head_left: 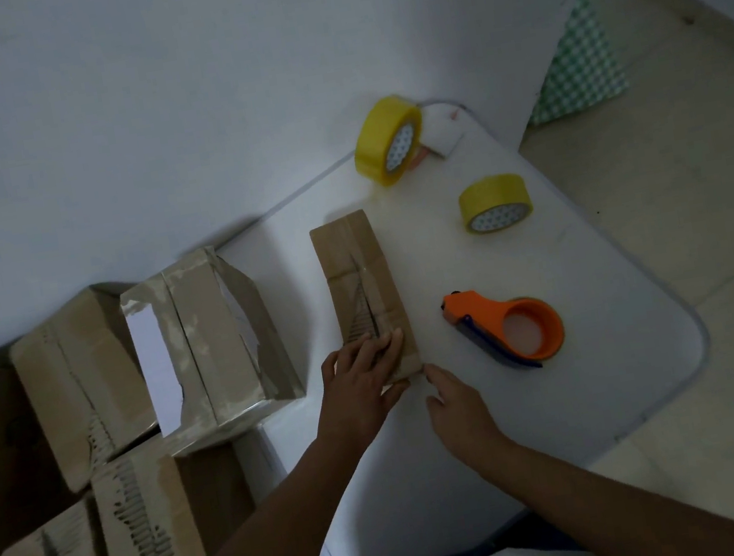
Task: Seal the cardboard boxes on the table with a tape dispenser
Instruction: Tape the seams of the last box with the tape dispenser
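The narrow cardboard box (363,292) is pressed flat-fingered by the left hand (361,377); the right hand (453,396), relaxed, touches its near corner, the orange tape dispenser (510,327) just beyond.

We saw a white rounded-corner table (612,383) carrying a narrow brown cardboard box (356,269) at centre, an orange tape dispenser (510,327) to its right, two yellow tape rolls (387,140) (494,203) farther off, and worn brown boxes (205,332) crowded left.
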A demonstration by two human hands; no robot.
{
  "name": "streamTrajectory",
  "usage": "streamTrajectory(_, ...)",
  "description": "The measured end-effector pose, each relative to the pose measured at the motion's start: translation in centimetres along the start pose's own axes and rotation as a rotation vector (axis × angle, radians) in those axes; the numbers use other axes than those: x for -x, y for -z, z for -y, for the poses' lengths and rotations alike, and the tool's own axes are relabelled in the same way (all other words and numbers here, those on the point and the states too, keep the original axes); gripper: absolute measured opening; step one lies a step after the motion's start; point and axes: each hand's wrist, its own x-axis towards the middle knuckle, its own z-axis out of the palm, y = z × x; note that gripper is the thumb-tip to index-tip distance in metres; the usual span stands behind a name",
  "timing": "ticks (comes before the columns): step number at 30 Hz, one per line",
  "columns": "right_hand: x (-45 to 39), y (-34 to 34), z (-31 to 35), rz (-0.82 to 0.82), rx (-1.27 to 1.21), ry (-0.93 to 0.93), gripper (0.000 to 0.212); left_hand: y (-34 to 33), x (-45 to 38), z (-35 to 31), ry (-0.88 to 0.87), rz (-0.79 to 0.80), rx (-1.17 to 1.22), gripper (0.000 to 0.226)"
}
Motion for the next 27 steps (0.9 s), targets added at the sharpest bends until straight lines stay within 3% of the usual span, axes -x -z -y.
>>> streamTrajectory(5,-1.3,1.0,1.8,0.101,-0.026,-0.043,0.038,0.3,0.2,-0.2,0.013,0.033,0.001,0.067)
streamTrajectory(9,-1.0,1.7,3.0,0.157,-0.107,-0.038,0.047,0.5,0.3,-0.3,-0.006,0.041,0.004,0.070)
streamTrajectory(14,0.3,1.4,3.3,0.212,0.104,0.027,0.056,-0.3,1.6,-1.1,-0.031,-0.032,0.032,0.072)
streamTrajectory(18,0.4,2.1,3.3,0.243,0.061,0.046,0.056,0.8,1.1,-0.5,-0.016,0.148,0.016,0.071)
streamTrajectory(21,0.1,2.7,2.7,0.130,0.164,0.058,0.061,2.7,0.4,-0.1,-0.022,0.226,0.040,0.060)
streamTrajectory(22,0.1,2.8,2.5,0.080,0.259,0.108,0.063,3.3,0.3,-0.1,-0.038,0.183,0.056,0.053)
streamTrajectory(24,-0.1,2.8,2.1,-0.012,0.497,0.323,0.062,4.0,0.7,-0.6,-0.023,-0.047,0.184,0.041)
streamTrajectory(27,-0.9,1.8,2.6,-0.024,0.735,0.581,0.055,4.3,2.6,-1.2,0.328,-0.284,0.594,0.029)
